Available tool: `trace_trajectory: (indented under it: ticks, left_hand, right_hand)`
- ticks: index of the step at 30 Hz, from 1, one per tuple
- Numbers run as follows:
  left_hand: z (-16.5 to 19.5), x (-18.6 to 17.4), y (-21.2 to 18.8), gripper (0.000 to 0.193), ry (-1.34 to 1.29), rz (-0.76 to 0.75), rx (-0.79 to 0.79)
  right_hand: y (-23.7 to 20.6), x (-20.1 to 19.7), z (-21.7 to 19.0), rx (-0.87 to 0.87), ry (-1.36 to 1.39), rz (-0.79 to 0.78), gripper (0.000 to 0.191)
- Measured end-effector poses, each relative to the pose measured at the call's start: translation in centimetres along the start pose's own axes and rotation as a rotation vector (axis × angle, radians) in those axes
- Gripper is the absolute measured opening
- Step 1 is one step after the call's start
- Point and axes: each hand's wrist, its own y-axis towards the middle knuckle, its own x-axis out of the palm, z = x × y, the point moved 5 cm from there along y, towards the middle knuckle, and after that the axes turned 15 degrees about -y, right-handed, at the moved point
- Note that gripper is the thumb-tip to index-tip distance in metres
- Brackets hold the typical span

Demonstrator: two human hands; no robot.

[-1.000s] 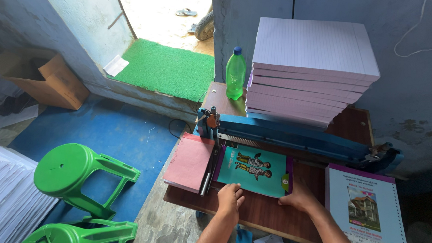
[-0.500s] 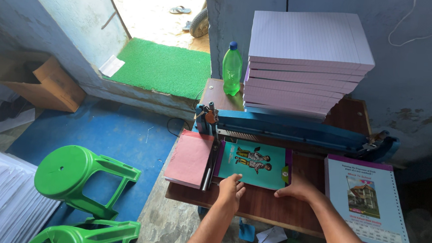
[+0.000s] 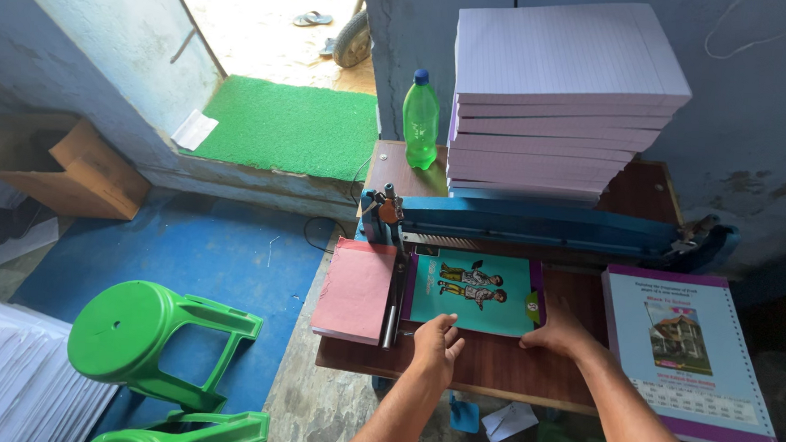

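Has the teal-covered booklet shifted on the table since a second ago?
No. The teal booklet still lies just under the blue cutter bar, beside the pink pad, with the left hand and right hand at its near edge.

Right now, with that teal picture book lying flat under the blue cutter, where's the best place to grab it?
Probably the near edge of the teal book, from the person's side. Its far edge sits against the blue cutter, and the left hand and right hand already press its near corners, so only that edge is free.
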Motion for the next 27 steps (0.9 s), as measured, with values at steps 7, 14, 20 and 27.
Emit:
trace_trajectory:
  ticks: [7, 14, 20, 27]
  left_hand:
    - [0.4, 0.2, -1.0, 0.074, 0.054, -0.008, -0.027]
    - [0.4, 0.1, -1.0, 0.073, 0.017, -0.002, -0.039]
    - [0.4, 0.6, -1.7, 0.071, 0.022, 0.006, -0.027]
    - [0.6, 1.7, -2.7, 0.067, 0.041, 0.041, -0.013]
  right_hand:
    - [0.4, 0.6, 0.7, 0.046, -0.038, 0.004, 0.105]
    - [0.3, 0.7, 0.8, 0.082, -0.057, -0.022, 0.116]
    - [0.1, 0.6, 0.4, 0.094, -0.058, -0.061, 0.123]
    - [-0.2, 0.0, 0.0, 0.066, 0.003, -0.008, 0.118]
